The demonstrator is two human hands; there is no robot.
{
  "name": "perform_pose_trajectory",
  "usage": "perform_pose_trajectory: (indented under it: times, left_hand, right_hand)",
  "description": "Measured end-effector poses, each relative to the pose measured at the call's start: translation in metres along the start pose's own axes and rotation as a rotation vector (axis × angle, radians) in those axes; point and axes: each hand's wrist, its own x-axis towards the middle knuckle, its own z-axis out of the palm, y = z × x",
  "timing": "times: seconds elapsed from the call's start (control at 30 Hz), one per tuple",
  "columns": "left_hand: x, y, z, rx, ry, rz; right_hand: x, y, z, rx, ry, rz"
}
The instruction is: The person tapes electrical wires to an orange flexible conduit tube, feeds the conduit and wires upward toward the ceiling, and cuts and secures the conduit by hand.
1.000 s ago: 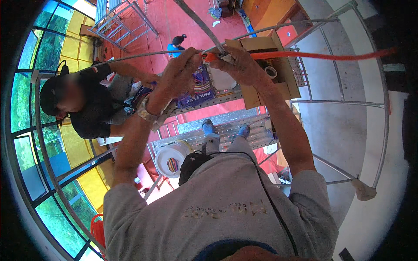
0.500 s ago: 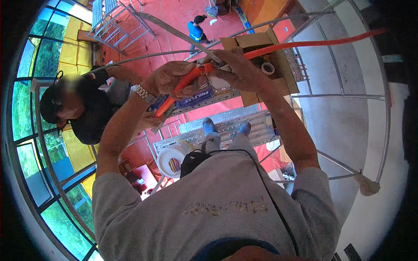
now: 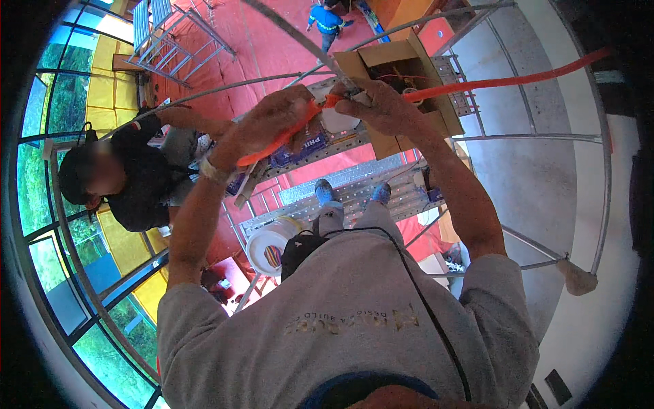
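Observation:
An orange corrugated flexible conduit (image 3: 504, 82) runs from the far right through both my hands and down past the left one. My left hand (image 3: 272, 119) is wrapped around its left part, palm down, with the lower end sticking out below the wrist. Closed around the tube near a grey scaffold pipe, my right hand (image 3: 392, 109) has its thumb toward the left hand. Between the hands a short orange piece shows. Whether the tube is joined or parted under the right fingers is hidden.
A person in black (image 3: 129, 174) crouches at left, one arm reaching toward my left wrist. An open cardboard box (image 3: 446, 102) stands beyond my right hand. Scaffold pipes (image 3: 538, 138) surround me. My feet are on a perforated metal plank (image 3: 354, 204), near a white bucket (image 3: 259, 249). Another person in blue (image 3: 327, 22) is below.
My left hand has turned over the conduit, hiding more of it, and a bit moved right. My right hand keeps its hold. The person in blue has moved up in view.

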Motion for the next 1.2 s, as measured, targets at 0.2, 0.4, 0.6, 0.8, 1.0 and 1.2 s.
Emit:
perform_pose_trajectory:
  times: [0.2,0.4,0.6,0.8,1.0,1.2]
  left_hand:
    - [0.012,-0.014,-0.031,-0.260,-0.360,-0.297]
    - [0.021,-0.023,-0.002,0.840,0.040,0.170]
    - [0.026,-0.056,0.021,1.534,0.593,0.582]
    - [0.023,-0.051,-0.014,0.338,-0.114,-0.035]
    - [0.030,-0.073,-0.043,-0.342,-0.575,-0.215]
    - [0.016,-0.050,0.010,0.262,-0.099,-0.194]
  right_hand:
    - [-0.003,-0.006,0.002,0.012,-0.032,0.024]
    - [-0.012,-0.005,-0.009,-0.059,-0.059,0.100]
    - [-0.011,-0.026,-0.004,-0.283,-0.054,0.182]
    - [-0.029,0.015,0.003,-0.211,-0.011,0.001]
    - [-0.020,-0.004,0.004,-0.194,-0.139,-0.085]
    - [-0.049,0.011,0.000,-0.164,-0.137,0.026]
